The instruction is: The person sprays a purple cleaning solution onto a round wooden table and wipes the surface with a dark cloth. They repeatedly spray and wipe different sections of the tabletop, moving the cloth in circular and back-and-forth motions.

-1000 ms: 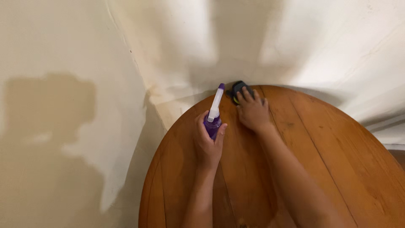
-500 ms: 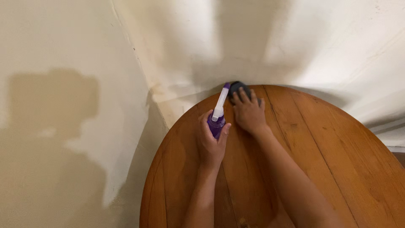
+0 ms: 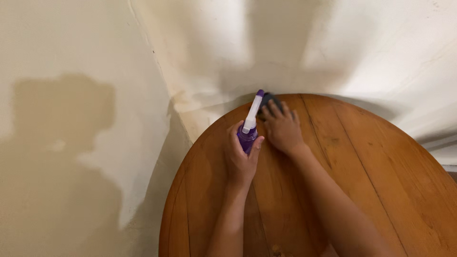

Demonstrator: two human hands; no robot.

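My left hand [image 3: 240,159] grips a purple spray bottle [image 3: 248,133] with a white neck and purple tip, held upright over the round wooden table [image 3: 362,162]. My right hand [image 3: 282,128] lies palm down at the table's far edge, pressing on a dark sponge-like pad [image 3: 269,101] that peeks out past my fingertips. The bottle's tip stands just left of that pad. Most of the pad is hidden under my fingers.
Cream walls [image 3: 200,52] meet in a corner just behind the table's far-left edge. The table's rim curves close to the wall on the left and back. A shadow falls on the left wall [image 3: 66,143].
The spray bottle has shifted right and slightly forward, its tip now next to the pad. My right hand has stayed on the pad with only a small move.
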